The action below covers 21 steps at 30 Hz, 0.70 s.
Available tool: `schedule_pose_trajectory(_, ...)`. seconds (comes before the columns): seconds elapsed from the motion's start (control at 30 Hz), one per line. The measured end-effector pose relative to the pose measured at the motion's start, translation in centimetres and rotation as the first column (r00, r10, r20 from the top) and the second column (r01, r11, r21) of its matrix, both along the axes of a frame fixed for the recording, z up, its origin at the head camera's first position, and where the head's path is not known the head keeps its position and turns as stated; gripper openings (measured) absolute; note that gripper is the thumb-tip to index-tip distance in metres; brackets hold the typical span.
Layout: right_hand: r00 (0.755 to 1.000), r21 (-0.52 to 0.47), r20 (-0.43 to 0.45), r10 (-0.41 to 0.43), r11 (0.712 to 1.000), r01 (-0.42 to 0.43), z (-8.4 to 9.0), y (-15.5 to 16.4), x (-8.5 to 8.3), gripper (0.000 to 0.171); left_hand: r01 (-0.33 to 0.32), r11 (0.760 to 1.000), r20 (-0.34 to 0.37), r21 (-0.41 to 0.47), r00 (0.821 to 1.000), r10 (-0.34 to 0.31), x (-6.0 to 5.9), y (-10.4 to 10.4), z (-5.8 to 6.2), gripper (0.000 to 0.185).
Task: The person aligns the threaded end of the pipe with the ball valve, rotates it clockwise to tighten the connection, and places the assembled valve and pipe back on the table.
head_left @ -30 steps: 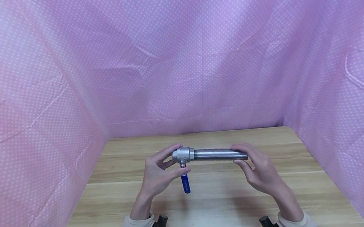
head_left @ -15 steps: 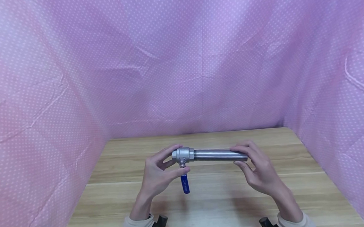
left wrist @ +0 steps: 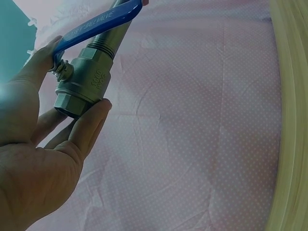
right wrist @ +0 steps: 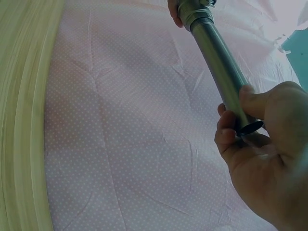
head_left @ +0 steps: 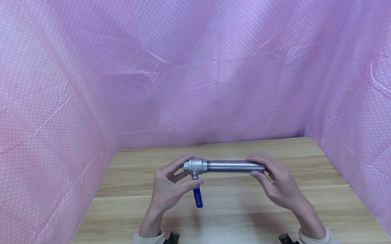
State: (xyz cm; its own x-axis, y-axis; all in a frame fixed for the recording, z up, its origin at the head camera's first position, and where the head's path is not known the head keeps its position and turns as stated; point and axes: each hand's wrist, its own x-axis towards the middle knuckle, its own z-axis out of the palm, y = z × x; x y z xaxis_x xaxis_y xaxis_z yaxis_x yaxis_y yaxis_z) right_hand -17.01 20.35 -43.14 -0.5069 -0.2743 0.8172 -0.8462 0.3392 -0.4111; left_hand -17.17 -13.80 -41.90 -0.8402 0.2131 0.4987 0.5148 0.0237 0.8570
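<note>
A silver ball valve (head_left: 195, 166) with a blue lever handle (head_left: 198, 197) is joined to a steel pipe (head_left: 230, 166), whose threads show at the joint in the left wrist view. Valve and pipe are held level above the table. My left hand (head_left: 167, 189) grips the valve at its left end, thumb by the base of the handle and fingers behind the body. At the other end, my right hand (head_left: 280, 184) pinches the pipe between thumb and fingers. The pipe's open end (right wrist: 250, 127) shows in the right wrist view.
Below the hands lies a wood-grain table (head_left: 222, 225). Pink dotted cloth (head_left: 199, 69) hangs behind it and along both sides. Black wrist mounts (head_left: 169, 242) sit at the cuffs.
The valve and pipe have shifted very slightly left with both hands. The right hand's fingers lifted a little on the pipe and came back down, while the left hand keeps its grip.
</note>
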Motion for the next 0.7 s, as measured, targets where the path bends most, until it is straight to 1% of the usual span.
schedule_pose_trajectory(0.13, 0.997, -0.006, 0.054, 0.048, 0.999, -0.047, 0.11, -0.1, 0.17, 0.058, -0.001, 1.0, 0.021, 0.005, 1.0, 0.001, -0.02, -0.06, -0.02, 0.07)
schedule_pose_trajectory(0.2, 0.996, -0.011, 0.065, 0.061, 0.998, -0.06, 0.12, -0.12, 0.23, 0.062, -0.002, 1.0, 0.028, 0.006, 1.0, 0.001, -0.01, -0.08, -0.04, 0.069)
schedule_pose_trajectory(0.33, 0.996, -0.01, 0.065, 0.057, 0.998, -0.057, 0.05, -0.01, 0.24, 0.059, 0.002, 1.0, 0.031, 0.007, 1.0, -0.002, 0.03, -0.06, -0.11, 0.07)
schedule_pose_trajectory(0.57, 0.998, -0.028, 0.02, 0.057, 0.998, -0.056, -0.09, 0.17, 0.01, 0.042, 0.002, 1.0, 0.024, 0.012, 1.0, -0.002, 0.18, 0.05, -0.05, 0.07)
schedule_pose_trajectory(0.7, 0.999, -0.022, 0.008, 0.039, 0.999, -0.039, -0.18, 0.28, 0.0, 0.038, 0.002, 1.0, 0.013, 0.012, 1.0, -0.002, 0.19, 0.09, -0.07, 0.07)
